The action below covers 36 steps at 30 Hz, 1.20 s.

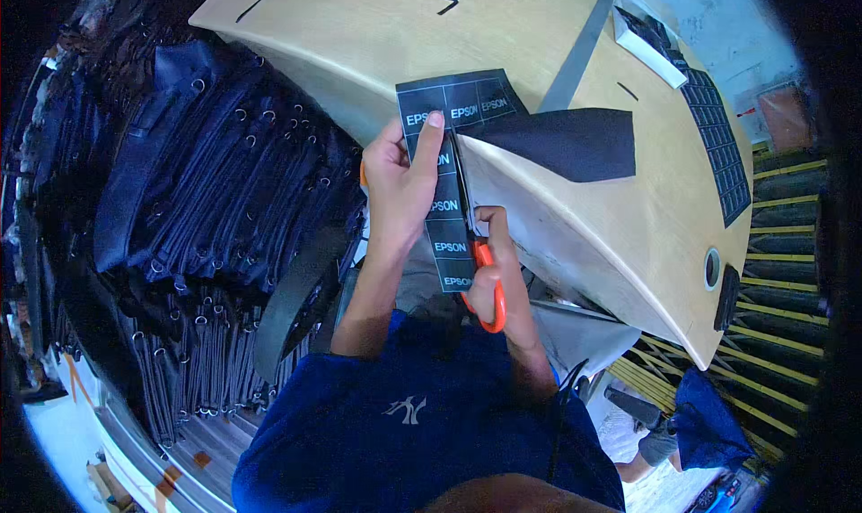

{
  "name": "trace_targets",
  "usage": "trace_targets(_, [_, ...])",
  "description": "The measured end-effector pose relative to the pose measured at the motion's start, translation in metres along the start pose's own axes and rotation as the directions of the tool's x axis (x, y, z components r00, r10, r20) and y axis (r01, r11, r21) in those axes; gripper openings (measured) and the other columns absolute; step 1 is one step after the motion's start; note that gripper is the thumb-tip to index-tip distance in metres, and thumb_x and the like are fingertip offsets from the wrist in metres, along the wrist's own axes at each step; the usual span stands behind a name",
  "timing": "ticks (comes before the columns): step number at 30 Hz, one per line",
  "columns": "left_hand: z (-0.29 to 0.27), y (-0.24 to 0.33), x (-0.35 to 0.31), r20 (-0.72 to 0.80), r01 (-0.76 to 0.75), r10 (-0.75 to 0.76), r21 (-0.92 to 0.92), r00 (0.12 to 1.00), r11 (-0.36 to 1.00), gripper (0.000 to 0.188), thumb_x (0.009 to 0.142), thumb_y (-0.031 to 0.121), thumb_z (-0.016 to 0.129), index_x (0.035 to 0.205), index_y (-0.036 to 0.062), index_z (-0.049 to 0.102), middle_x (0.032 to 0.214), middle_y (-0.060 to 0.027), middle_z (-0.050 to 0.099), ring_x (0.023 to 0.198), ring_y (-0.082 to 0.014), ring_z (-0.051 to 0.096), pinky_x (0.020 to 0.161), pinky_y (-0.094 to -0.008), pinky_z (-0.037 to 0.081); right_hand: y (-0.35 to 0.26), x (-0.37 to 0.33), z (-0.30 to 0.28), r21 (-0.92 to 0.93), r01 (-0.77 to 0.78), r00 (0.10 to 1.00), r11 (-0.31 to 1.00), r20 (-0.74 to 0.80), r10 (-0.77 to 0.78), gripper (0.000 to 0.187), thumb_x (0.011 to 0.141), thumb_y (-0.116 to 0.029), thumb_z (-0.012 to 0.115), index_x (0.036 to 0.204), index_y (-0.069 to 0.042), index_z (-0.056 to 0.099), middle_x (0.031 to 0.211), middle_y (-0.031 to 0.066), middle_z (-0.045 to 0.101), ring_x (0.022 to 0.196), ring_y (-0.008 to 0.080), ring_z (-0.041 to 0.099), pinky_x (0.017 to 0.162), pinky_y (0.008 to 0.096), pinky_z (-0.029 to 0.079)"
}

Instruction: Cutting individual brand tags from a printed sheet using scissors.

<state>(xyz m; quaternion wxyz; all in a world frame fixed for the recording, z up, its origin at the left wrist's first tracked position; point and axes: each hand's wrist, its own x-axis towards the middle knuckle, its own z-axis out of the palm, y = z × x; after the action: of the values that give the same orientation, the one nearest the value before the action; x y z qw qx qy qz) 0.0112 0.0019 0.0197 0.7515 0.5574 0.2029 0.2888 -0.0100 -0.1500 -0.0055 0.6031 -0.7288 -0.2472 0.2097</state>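
My left hand (392, 176) grips a dark, label-printed sheet (449, 244), thumb on its face and fingers behind. White lettering and thin lines divide the sheet into rectangles; a column hangs toward me and a short row reaches right at the top. In my right hand (501, 253) are scissors (491, 308) with orange handles, the fingers wrapped round them. Their blades point away from me along the column's right edge, up near the top row. Whether the blades are parted is hard to make out. A plain black piece of material (575, 145) lies on the table beside the sheet.
The pale wooden table (377, 28) has a curved edge just ahead of me. On it lie a grey strip (584, 51), a white box (648, 51) and another printed sheet (718, 145). Dark straps with metal rings (224, 154) pile up at left. Another person (660, 446) is at lower right.
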Motion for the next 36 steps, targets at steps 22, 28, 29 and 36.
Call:
trace_targets(22, [-0.005, -0.001, -0.009, 0.056, -0.030, 0.029, 0.018, 0.998, 0.999, 0.015, 0.090, 0.014, 0.060, 0.084, 0.0017, 0.064, 0.066, 0.0081, 0.052, 0.056, 0.0023, 0.039, 0.047, -0.0173, 0.029, -0.007, 0.019, 0.005, 0.001, 0.245, 0.969, 0.969, -0.042, -0.245, 0.072, 0.093, -0.050, 0.033, 0.135, 0.008, 0.019, 0.111, 0.0264, 0.049, 0.090, 0.0320, 0.052, 0.084, 0.0383, 0.040])
trace_targets(28, [-0.004, 0.003, -0.010, 0.089, 0.022, -0.023, 0.016, 0.996, 1.000, 0.014, 0.091, 0.015, 0.060, 0.088, 0.0015, 0.064, 0.068, 0.0081, 0.053, 0.057, 0.0024, 0.040, 0.048, -0.0170, 0.030, 0.009, 0.031, 0.000, -0.208, 0.358, 0.928, 0.910, -0.029, -0.371, 0.064, 0.095, -0.042, 0.035, 0.136, 0.006, 0.024, 0.121, 0.0292, 0.044, 0.102, 0.0400, 0.049, 0.092, 0.0409, 0.037])
trace_targets(29, [-0.003, 0.005, -0.010, 0.088, 0.023, -0.024, 0.015, 0.996, 1.000, 0.014, 0.091, 0.015, 0.060, 0.088, 0.0015, 0.064, 0.068, 0.0081, 0.053, 0.057, 0.0024, 0.040, 0.048, -0.0170, 0.030, 0.000, 0.032, -0.001, -0.224, 0.358, 0.926, 0.906, -0.037, -0.375, 0.064, 0.095, -0.041, 0.035, 0.136, 0.006, 0.023, 0.116, 0.0297, 0.046, 0.097, 0.0414, 0.051, 0.088, 0.0422, 0.039])
trace_targets(36, [-0.002, 0.003, -0.007, 0.102, 0.061, -0.057, -0.040, 0.993, 0.997, 0.015, 0.091, 0.016, 0.060, 0.091, 0.0008, 0.064, 0.071, 0.0057, 0.058, 0.059, 0.0020, 0.045, 0.050, -0.0166, 0.035, -0.015, 0.032, 0.007, -0.132, 0.128, 0.982, 0.983, -0.124, -0.145, 0.074, 0.094, -0.056, 0.019, 0.125, 0.008, 0.041, 0.113, 0.0251, 0.053, 0.102, 0.0340, 0.053, 0.090, 0.0388, 0.039])
